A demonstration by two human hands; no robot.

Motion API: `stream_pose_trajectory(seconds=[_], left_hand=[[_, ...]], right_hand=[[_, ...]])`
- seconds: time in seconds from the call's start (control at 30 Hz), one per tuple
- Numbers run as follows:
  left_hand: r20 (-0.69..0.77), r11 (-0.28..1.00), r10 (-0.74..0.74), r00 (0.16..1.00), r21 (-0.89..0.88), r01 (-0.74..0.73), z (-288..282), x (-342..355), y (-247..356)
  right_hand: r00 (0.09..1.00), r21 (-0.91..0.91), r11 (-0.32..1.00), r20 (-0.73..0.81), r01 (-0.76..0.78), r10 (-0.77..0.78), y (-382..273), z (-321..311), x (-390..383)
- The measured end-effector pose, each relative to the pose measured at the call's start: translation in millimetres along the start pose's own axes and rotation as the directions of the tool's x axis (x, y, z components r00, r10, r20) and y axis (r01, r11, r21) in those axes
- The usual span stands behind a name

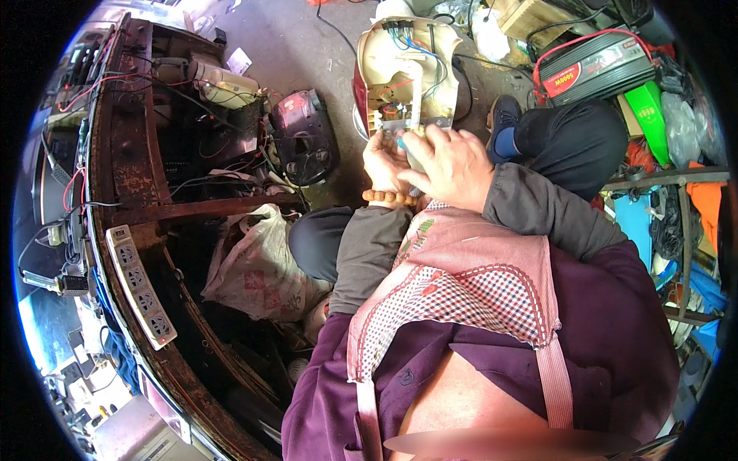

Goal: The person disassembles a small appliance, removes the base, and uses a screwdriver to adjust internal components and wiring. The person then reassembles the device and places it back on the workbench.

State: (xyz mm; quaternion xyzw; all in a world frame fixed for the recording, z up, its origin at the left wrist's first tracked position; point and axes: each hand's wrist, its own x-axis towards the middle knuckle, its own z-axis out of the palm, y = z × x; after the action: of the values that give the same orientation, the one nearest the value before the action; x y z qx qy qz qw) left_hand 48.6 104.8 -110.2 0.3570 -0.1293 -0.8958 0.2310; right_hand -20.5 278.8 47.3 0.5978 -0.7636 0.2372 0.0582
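Note:
Both my hands meet in front of an opened cream appliance housing (377, 63) with a red outer side, standing on the floor. Inside it are blue wires, dark connectors, a white upright strip and a small circuit section near the front edge. My left hand (383, 164), with a wooden bead bracelet (387, 198) at its wrist, is closed with fingers curled. My right hand (455, 167) is closed across it from the right. Between them shows a small greyish piece with a blue spot; the fingers hide most of it, so its kind is unclear.
At left stands a worn wooden bench frame (127, 173) with a power strip (141, 288) and tangled wires. A dark red-and-black appliance (302, 138) and a white plastic bag (257, 265) lie beside my knee. A finned inverter (596, 67) with a red cable sits far right.

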Motion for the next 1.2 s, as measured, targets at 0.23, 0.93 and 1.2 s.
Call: stream_pose_trajectory(seconds=[0.23, 0.93, 1.2], left_hand=[[-0.013, 1.0, 0.025, 1.0, 0.012, -0.025, -2, -2, -2], [-0.059, 0.995, 0.103, 0.993, -0.004, -0.103, 5, -4, -8], [-0.09, 0.993, 0.114, 0.989, 0.034, -0.111, 0, 3, -14]], right_hand=[[0.996, 0.147, 0.987, 0.081, -0.058, 0.047, 3, 1, 0], [0.977, 0.276, 0.955, -0.207, 0.109, -0.051, 25, 20, 0], [0.978, 0.261, 0.958, -0.197, 0.123, -0.072, 24, 21, 3]])
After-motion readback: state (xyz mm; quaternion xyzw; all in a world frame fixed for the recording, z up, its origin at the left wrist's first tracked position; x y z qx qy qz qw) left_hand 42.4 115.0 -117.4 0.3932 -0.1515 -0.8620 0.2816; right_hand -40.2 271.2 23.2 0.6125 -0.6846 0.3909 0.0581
